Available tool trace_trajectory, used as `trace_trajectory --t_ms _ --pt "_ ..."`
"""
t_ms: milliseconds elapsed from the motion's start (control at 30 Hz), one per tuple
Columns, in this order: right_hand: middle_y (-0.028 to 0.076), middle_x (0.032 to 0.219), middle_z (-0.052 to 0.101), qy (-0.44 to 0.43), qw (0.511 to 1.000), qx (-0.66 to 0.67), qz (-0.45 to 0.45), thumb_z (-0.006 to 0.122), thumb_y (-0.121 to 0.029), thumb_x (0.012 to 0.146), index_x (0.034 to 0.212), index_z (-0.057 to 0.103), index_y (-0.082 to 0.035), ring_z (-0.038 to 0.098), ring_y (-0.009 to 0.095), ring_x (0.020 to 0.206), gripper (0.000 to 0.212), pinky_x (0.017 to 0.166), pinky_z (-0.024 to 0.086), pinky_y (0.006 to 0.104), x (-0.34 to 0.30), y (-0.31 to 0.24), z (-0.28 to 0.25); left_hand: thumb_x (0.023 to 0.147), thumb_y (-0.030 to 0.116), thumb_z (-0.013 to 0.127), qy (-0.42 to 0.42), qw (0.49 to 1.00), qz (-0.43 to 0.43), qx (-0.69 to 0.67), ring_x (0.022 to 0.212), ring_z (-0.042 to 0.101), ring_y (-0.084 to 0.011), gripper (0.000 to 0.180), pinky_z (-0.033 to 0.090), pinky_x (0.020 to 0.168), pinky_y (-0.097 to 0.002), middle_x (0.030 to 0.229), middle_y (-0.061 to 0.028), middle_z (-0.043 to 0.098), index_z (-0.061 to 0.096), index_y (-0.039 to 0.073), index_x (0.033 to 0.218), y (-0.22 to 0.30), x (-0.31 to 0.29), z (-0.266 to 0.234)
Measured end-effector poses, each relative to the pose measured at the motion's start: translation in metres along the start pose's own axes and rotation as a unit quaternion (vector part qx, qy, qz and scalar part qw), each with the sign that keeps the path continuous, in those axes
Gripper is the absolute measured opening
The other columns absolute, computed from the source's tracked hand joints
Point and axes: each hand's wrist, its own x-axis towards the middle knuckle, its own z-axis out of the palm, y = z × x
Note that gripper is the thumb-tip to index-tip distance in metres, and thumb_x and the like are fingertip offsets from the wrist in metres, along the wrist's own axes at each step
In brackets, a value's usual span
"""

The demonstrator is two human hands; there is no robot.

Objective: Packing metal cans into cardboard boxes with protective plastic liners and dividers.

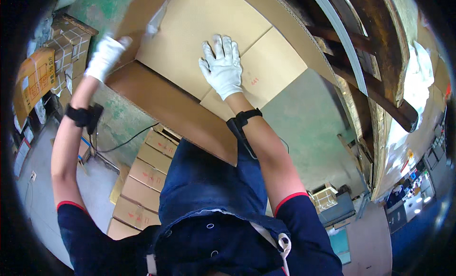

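Observation:
A large cardboard carton (175, 102) stands before me with its brown flaps spread outward. Light tan cardboard panels (190, 48), divided by straight seams, fill its top; one bears small red print. My right hand (222, 66), in a white glove, lies flat on these panels with its fingers spread. At the carton's left flap is my left hand (103, 57), also in a white glove. Motion smears its fingers, so whether it grips the flap edge is unclear. Between the flap and the panels shows a strip of clear plastic (157, 19).
Stacked cartons (142, 176) stand beside my legs at the lower left. More strapped boxes (66, 48) are piled at the far left. Wooden pallets (375, 53) lean at the right, near white plastic sheeting (418, 76). A black cable (128, 144) hangs from my left wrist band.

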Motion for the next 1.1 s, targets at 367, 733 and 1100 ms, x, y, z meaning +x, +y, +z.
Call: trace_trajectory --t_ms 367,733,1100 --pt "0.01 0.139 0.042 0.037 0.999 0.014 -0.012 0.051 -0.039 0.087 0.127 0.05 -0.012 0.038 0.028 0.13 0.049 0.112 0.023 0.0454 -0.007 0.026 -0.003 0.071 0.051 0.066 -0.387 0.887 0.101 0.233 0.126 0.031 -0.0585 0.115 0.038 0.102 -0.0478 0.141 -0.0472 0.004 -0.005 0.007 0.149 0.264 -0.001 0.02" --pt "0.004 0.137 0.045 0.011 0.994 -0.009 -0.111 0.051 -0.033 0.088 0.128 0.053 -0.011 0.033 0.024 0.132 0.046 0.112 0.02 0.0446 0.003 0.028 0.016 0.088 0.026 0.056 0.289 0.924 -0.024 -0.249 0.14 0.023 -0.0314 0.073 0.023 0.112 -0.0394 0.153 -0.0201 0.017 0.02 0.007 0.148 0.183 -0.153 0.038" --pt "0.014 0.096 0.07 0.234 0.942 0.21 -0.113 0.066 0.002 0.076 0.094 0.069 -0.003 0.066 0.023 0.094 0.018 0.089 0.05 0.0321 0.013 0.097 -0.166 0.082 0.043 0.059 0.284 0.958 0.034 -0.008 0.126 0.036 -0.0406 0.066 0.028 0.103 -0.0515 0.138 -0.0224 0.041 0.045 0.001 0.132 0.304 0.008 0.12"
